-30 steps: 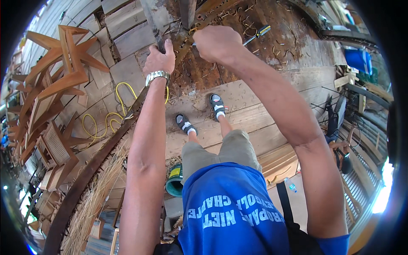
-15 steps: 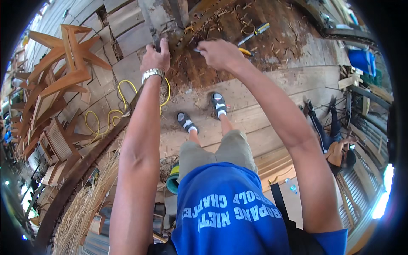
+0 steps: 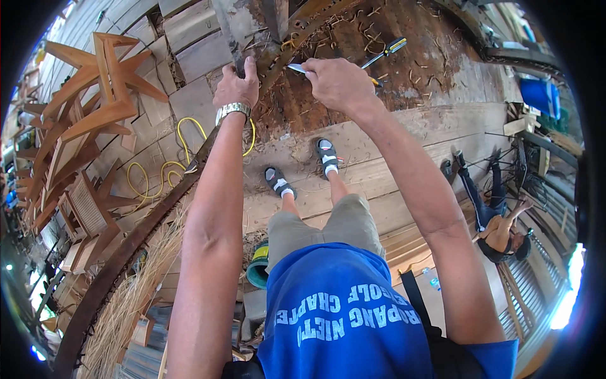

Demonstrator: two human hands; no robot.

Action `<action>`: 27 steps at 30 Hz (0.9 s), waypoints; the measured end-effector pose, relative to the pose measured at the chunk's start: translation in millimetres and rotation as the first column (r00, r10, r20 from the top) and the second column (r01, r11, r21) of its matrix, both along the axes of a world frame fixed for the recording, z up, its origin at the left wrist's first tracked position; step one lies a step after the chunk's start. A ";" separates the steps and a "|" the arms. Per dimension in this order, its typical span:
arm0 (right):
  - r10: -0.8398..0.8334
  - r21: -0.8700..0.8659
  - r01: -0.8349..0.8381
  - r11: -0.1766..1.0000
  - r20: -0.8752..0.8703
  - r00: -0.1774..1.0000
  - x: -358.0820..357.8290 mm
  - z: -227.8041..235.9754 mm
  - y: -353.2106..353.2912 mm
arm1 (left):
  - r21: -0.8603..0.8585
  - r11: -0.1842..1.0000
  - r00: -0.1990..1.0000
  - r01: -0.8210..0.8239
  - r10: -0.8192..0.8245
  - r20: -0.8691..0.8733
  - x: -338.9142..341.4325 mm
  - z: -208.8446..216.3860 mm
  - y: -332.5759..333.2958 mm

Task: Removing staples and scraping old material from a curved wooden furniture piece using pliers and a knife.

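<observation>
A long dark curved wooden strip [image 3: 129, 246] with a row of holes runs from the lower left up beneath my left hand [image 3: 237, 88] toward the top. My left fingers are curled on it, the thumb standing apart. Just right of it, my right hand [image 3: 342, 85] is closed on a small knife [image 3: 297, 67]. Its pale blade points left toward the strip; the handle is hidden in my fist. Beyond that hand a screwdriver [image 3: 394, 45] with a yellow and black handle lies on the stained brown surface, among curled shavings. A yellow-ended tool [image 3: 377, 83] is mostly hidden by my hand.
Wooden chair frames [image 3: 104, 95] are stacked at the left. A yellow cord [image 3: 145, 196] loops over the floorboards, near a bundle of straw-coloured strands [image 3: 123, 306]. A green and yellow bucket [image 3: 257, 268] stands beside my leg. Another person [image 3: 502, 230] sits at the right.
My right hand has drawn back a little to the right, and more of the knife blade shows. My left hand has barely shifted. The person at the right has moved an arm.
</observation>
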State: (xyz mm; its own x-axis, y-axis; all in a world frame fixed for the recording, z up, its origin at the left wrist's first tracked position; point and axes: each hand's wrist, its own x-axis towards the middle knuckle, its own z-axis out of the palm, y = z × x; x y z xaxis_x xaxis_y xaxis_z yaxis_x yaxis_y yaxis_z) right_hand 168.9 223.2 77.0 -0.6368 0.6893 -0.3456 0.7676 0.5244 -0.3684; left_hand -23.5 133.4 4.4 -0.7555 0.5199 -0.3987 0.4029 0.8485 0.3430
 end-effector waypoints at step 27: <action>0.403 0.144 -0.479 0.866 0.367 0.839 -48.2 35.5 35.8 | -0.036 0.999 1.000 0.010 -0.010 -0.005 4.6 4.1 0.6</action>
State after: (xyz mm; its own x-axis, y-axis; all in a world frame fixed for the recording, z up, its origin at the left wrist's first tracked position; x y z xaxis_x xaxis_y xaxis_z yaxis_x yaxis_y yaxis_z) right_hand 120.7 259.0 112.4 -0.7744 0.4429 -0.4518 0.4882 0.8726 0.0186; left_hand -18.9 134.0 8.5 -0.7521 0.5131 -0.4135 0.4134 0.8560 0.3104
